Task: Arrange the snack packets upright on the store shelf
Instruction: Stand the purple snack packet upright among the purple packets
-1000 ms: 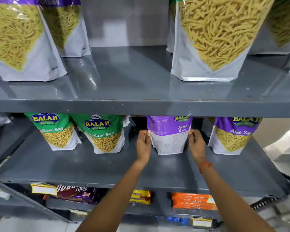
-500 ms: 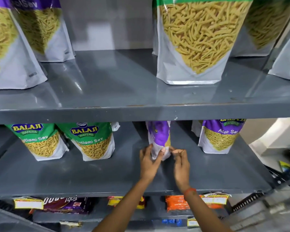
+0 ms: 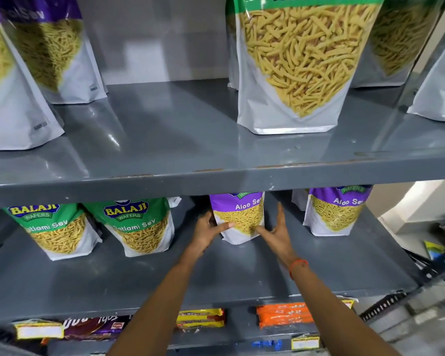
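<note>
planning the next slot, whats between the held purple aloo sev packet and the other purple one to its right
Only bare grey shelf separates the middle purple packet from the right one, besides the right hand's fingers, in the head view.

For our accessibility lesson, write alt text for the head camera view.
Two hands, left and right, steady an upright purple Aloo Sev packet on a grey middle shelf. Two green Ratlami Sev packets stand to its left, another purple packet to its right.
</note>
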